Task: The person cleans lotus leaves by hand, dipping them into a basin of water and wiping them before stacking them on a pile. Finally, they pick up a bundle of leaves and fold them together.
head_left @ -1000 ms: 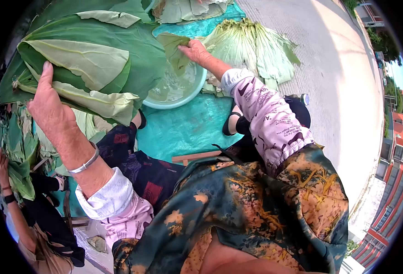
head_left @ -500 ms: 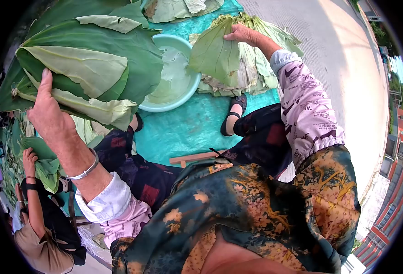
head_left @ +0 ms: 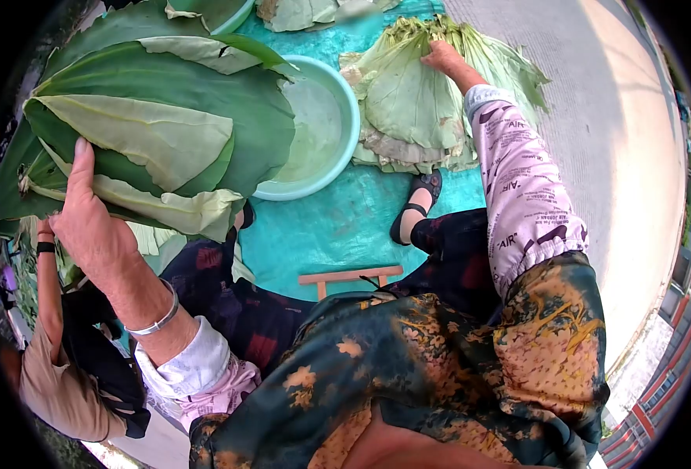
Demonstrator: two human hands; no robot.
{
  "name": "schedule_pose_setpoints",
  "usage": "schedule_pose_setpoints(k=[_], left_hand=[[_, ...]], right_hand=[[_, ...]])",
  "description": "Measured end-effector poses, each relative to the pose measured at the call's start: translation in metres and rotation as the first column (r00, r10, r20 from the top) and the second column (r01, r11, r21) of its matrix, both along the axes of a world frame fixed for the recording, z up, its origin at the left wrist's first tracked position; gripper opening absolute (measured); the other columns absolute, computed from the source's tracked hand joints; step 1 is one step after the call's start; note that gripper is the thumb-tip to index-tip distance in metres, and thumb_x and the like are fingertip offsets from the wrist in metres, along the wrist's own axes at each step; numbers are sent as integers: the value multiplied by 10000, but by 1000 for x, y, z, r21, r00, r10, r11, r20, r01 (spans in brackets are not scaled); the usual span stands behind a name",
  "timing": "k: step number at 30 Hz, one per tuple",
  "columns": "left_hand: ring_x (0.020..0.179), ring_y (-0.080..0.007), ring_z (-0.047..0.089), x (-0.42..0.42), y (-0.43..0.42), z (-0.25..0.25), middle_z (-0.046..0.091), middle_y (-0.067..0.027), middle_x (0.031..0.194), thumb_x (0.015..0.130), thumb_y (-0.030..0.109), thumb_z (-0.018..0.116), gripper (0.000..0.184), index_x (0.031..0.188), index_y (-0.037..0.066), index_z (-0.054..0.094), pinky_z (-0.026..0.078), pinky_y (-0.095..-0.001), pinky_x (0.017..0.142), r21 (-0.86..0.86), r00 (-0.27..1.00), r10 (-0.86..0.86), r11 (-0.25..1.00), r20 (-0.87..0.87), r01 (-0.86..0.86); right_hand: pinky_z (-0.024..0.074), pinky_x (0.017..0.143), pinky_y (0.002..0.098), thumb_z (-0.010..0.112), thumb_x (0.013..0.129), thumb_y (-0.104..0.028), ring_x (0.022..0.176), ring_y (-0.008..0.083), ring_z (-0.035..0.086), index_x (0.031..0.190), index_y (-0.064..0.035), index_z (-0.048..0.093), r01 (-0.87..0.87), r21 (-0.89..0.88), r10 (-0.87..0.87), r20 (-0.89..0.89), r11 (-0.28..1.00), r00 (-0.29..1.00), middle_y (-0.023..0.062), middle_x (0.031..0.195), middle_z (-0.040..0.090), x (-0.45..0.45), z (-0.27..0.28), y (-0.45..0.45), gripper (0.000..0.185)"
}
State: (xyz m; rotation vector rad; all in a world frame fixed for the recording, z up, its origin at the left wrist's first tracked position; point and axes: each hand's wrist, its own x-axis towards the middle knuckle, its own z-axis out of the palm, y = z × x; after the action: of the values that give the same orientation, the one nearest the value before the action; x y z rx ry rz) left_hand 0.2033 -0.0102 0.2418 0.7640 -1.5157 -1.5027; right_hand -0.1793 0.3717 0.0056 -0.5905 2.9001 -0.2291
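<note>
From the centre up toward twelve o'clock spreads a turquoise sheet, with grey pavement at two o'clock. The large green leaves fill ten o'clock, layered and partly folded, some showing pale undersides. At one o'clock, a pile of pale leaves fans down from its gathered stem ends, browner along the bottom edge. Another person sits at eight o'clock, an arm raised. Just before twelve o'clock, a pale blue basin of cloudy water stands between the green leaves and the pile; the green leaves overlap its near-left rim.

The left hand, at nine o'clock, grips the green leaves, thumb on top, its other fingers mostly hidden. The right hand, at one o'clock, reaches to the upper part of the pile, fingers bent; whether they pinch a leaf cannot be told. Toward six o'clock from the basin is a wooden bar. Smallest, a silver bracelet circles the left wrist.
</note>
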Motion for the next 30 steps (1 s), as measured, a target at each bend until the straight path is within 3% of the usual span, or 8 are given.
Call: schedule_pose_setpoints(k=[8,12,21,24,26,28,29,30], left_hand=[[935,-171,593,-9,8,9,606,-124,1076,816,99,644,326,1078,-87,588,478,-285,823,11,999,-46,999,-7,46],[905,-172,601,-11,13,13,613,-121,1058,810,119,656,332,1064,-86,593,488,-285,797,-18,999,-47,999,-4,47],[811,-162,619,-14,0,0,638,-102,970,784,107,682,300,1024,-58,614,507,-287,730,37,994,-106,994,-4,106],[798,-163,612,-10,3,-4,642,-110,933,772,108,687,303,1002,-74,613,497,-283,715,34,993,-115,993,32,114],[818,-180,603,-11,-1,-18,628,-129,962,766,96,688,371,1046,-103,550,487,-293,738,47,994,-93,994,-48,96],[837,-197,594,-14,-7,-28,608,-151,996,756,99,698,471,1096,-128,462,475,-308,768,58,991,-129,990,-21,130],[832,-201,595,-13,-1,-24,610,-151,987,748,111,708,480,1088,-129,469,468,-313,779,86,979,-198,976,-47,201],[817,-194,598,-18,-5,-35,623,-139,954,751,104,700,392,1040,-104,536,472,-310,767,131,993,-114,984,-41,119]], right_hand=[[453,784,414,660,735,-439,966,286,600,1010,-50,547,210,235,-170,-178,949,969,151,1018,623,35,23,-3,490],[437,789,423,650,738,-485,959,299,596,1029,-64,518,283,237,-215,-276,930,937,142,998,630,40,25,0,528],[438,791,422,617,771,-473,955,315,590,1018,-59,523,173,174,-136,-207,969,969,157,1013,618,40,21,-1,491],[439,799,425,604,788,-447,950,319,588,1031,-76,538,163,76,-140,-247,984,959,155,994,621,36,24,-19,448],[457,783,410,584,817,-402,920,303,599,1057,-92,546,141,-12,-140,-201,990,970,144,956,634,29,33,-47,394],[473,754,389,604,813,-372,871,267,618,1033,-81,561,58,-194,-100,-214,979,972,132,934,641,40,59,-84,367],[474,767,368,603,817,-351,864,249,619,1007,-73,583,-67,-318,-14,-244,946,970,113,923,646,37,63,-101,337],[482,739,340,599,833,-312,822,213,617,994,-59,585,-153,-460,68,-196,874,978,96,892,644,47,78,-124,300]])
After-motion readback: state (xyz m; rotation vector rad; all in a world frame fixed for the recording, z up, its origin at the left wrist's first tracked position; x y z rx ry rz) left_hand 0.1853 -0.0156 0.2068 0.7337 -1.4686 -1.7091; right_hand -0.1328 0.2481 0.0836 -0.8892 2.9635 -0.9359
